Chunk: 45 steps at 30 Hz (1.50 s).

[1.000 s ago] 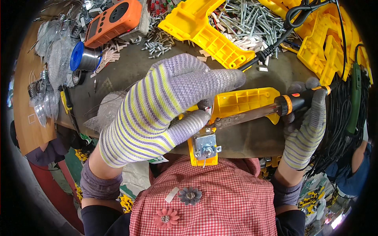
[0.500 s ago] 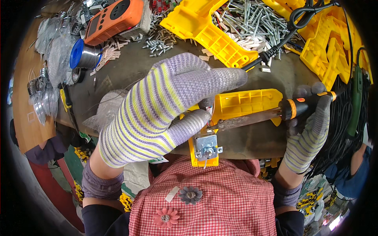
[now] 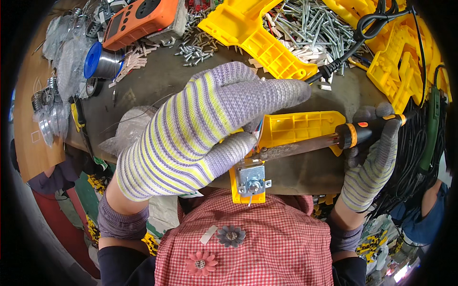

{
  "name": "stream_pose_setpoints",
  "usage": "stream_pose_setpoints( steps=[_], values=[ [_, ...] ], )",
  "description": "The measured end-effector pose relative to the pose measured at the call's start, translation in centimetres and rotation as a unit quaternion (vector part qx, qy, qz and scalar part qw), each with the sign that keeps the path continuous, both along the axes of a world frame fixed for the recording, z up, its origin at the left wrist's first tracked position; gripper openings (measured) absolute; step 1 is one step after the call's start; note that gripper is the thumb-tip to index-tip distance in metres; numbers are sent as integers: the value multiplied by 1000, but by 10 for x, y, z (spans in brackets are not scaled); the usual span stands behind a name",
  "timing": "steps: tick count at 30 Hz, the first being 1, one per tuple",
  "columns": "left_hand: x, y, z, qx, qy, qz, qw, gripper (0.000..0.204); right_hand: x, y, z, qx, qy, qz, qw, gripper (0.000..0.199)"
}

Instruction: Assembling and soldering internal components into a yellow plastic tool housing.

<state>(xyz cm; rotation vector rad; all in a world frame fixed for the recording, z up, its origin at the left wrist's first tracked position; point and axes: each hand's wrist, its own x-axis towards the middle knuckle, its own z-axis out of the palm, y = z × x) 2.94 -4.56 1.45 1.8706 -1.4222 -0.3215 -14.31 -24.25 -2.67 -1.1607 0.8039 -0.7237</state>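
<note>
My right hand (image 3: 374, 159), in a striped glove, is closed around the black and orange handle of a soldering iron (image 3: 298, 146). The iron's dark shaft points left, its tip at the upper edge of a square metal component (image 3: 251, 178) with a central shaft. That component sits on the near end of a yellow plastic housing (image 3: 300, 128) lying on the bench. My left hand (image 3: 186, 128), gloved alike, pinches thin coloured wires (image 3: 259, 132) just above the tip; its fingertips are partly hidden. A black cable (image 3: 329, 70) runs up from behind its index finger.
Behind are another yellow housing half (image 3: 260, 40), a pile of long screws (image 3: 310, 31) and an orange meter (image 3: 140, 21). A blue solder spool (image 3: 102, 62) and yellow-handled cutters (image 3: 81, 124) lie left. Black cables (image 3: 410, 157) hang at right beside a green-handled tool (image 3: 432, 126).
The view has shifted slightly. My left index finger has moved a little to the right, and the iron's tip stays by the metal component.
</note>
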Motion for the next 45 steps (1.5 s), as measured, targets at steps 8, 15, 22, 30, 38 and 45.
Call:
stream_pose_setpoints(
  steps=[8, 15, 22, 30, 38, 45],
  values=[
    [0, 0, 0, 18, 58, -7, 998, 59, -9, -8, 1, 82, -101, 89, 987, 38],
    [0, 1, -4, 32, 18, 12, 999, 57, -1, -7, -2, 61, -54, 41, 996, 38],
    [-2, 2, -3, -4, -12, 16, 1000, 52, 5, -2, 0, 58, -17, 12, 998, 38],
    [-6, 2, 2, 30, -18, 29, 999, 54, -5, -8, 0, 69, -68, 90, 991, 35],
    [-14, 2, 7, 71, -58, 46, 995, 56, -3, -9, -1, 92, -82, 79, 989, 33],
    [-14, 6, 13, 94, -38, 45, 994, 57, -5, -14, -2, 98, -113, 120, 982, 33]
  ],
)
